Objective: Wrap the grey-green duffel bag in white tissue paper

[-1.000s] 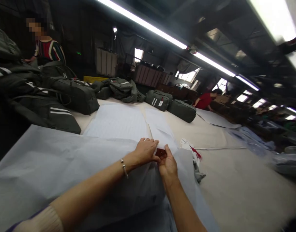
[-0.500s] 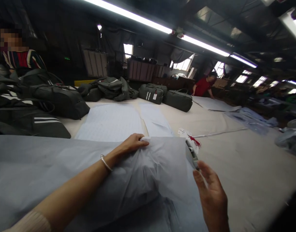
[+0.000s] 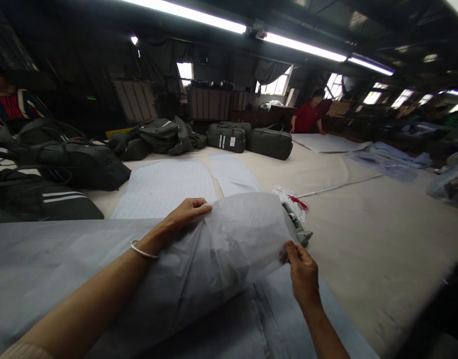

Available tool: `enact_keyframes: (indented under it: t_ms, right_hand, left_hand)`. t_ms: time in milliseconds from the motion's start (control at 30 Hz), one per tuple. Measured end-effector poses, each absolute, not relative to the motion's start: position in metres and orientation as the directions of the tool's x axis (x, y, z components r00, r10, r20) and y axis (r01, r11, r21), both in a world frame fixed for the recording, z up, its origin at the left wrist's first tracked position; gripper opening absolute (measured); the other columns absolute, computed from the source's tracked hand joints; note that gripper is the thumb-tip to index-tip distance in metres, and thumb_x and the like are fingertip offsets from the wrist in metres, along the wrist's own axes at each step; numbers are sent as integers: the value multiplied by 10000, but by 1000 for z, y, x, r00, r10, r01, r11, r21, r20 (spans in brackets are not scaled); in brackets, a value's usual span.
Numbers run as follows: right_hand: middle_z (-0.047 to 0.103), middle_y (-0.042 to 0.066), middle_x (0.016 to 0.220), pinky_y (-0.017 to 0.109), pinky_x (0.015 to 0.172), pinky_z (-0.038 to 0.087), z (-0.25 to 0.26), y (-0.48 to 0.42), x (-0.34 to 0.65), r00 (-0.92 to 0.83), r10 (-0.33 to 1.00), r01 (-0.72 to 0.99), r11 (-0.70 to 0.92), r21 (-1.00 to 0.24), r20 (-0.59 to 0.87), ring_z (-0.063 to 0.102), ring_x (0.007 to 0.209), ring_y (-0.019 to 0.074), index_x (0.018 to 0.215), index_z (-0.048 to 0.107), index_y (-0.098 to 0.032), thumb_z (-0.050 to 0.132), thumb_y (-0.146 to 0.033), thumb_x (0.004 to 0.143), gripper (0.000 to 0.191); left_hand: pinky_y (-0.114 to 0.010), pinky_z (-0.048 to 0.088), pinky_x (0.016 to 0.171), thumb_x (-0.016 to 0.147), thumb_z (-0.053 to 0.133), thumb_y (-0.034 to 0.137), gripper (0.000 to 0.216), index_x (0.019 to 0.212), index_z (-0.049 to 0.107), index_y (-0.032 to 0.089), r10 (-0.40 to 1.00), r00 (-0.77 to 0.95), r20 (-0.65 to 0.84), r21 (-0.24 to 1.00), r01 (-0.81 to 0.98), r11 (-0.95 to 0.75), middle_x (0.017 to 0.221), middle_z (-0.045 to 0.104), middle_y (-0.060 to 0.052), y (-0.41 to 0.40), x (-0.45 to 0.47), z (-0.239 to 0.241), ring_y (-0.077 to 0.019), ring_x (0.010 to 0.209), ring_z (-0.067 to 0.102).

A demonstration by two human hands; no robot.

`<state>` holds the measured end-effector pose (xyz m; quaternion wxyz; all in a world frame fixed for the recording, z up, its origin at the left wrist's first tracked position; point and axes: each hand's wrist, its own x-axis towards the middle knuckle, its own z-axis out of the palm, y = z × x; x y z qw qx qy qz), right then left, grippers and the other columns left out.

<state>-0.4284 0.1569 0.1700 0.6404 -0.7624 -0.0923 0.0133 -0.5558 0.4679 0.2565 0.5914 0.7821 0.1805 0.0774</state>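
My left hand pinches the far edge of a thin pale wrapping sheet that is folded over a bulky thing lying on the table. At the sheet's near right corner, my right hand is closed on the paper and lifts it. A dark clip or buckle part pokes out from under the sheet at the right. Beside it lie white hang tags with a red tassel. More pale sheets lie flat on the table beyond my hands.
Dark duffel bags are piled at the left and stand at the far end. A person in a striped top is at the far left, another in red at the far end. The beige table stretches right.
My right hand let go near the left hand, swung out to the right with fingers apart, then closed on the sheet's near right corner. The left hand kept its hold.
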Motion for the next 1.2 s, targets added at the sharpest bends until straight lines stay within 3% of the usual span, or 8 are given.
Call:
enact_keyframes:
  t_ms: [267,367,467,567,733,933,1067,1200]
  right_hand:
    - [708,110,938,370,841,473,135,174,-389,996,25,89,-294,-952,85,624,918,279,974,699,-145,604,-806,631,751]
    - [657,156,1162,444,986,437,155,175,-397,945,28,316,-331,-889,325,594,1084,308,1180,640,-147,578,-724,753,721]
    - [639,114,1248,468,1112,342,193,186,-420,750,211,662,-245,-709,627,550,1209,281,1170,671,-219,572,-512,883,422]
    - [716,63,1106,481,1095,392,224,212,-444,615,429,748,-51,-662,661,607,1152,275,980,758,-284,629,-395,877,199]
    - [716,41,1158,496,1105,417,226,267,-460,374,605,860,59,-508,703,606,1188,244,1102,730,-286,567,-259,922,244]
    - [545,96,1427,521,1151,360,196,302,-457,419,764,842,-125,-524,490,458,1362,280,1333,598,-189,481,-406,972,437]
    - [530,78,1443,525,1190,290,193,302,-454,459,816,783,-185,-594,352,422,1389,291,1340,597,-198,464,-475,962,487]
    - [482,55,1482,520,1215,230,195,303,-453,460,847,761,-221,-610,267,364,1427,288,1377,562,-199,434,-500,962,528]
  left_hand:
    - [-234,295,537,716,641,494,341,683,579,161,423,906,-2,879,204,-431,615,473,42,470,-551,242,-122,587,410]
    - [-242,302,537,720,637,460,300,687,603,163,453,891,30,854,213,-475,603,484,40,470,-550,240,-137,595,439]
    - [-243,318,554,745,617,445,284,674,594,171,448,891,76,830,192,-523,606,481,41,470,-549,244,-141,618,452]
    - [-239,331,563,816,550,460,323,664,577,176,418,901,111,805,166,-570,615,476,41,471,-546,252,-135,624,456]
    - [-243,373,590,855,559,539,384,748,670,187,363,927,95,709,193,-678,657,576,18,479,-537,264,-161,661,538]
    - [-337,409,704,895,471,632,494,870,728,211,374,927,-1,509,322,-798,818,702,-96,498,-549,272,-286,813,634]
    - [-292,384,636,791,618,609,417,951,728,240,307,945,-114,496,322,-807,888,717,-59,518,-584,279,-245,762,621]
    - [-254,331,538,740,670,426,218,791,705,217,287,939,-191,547,345,-763,670,636,18,539,-615,277,-177,623,550]
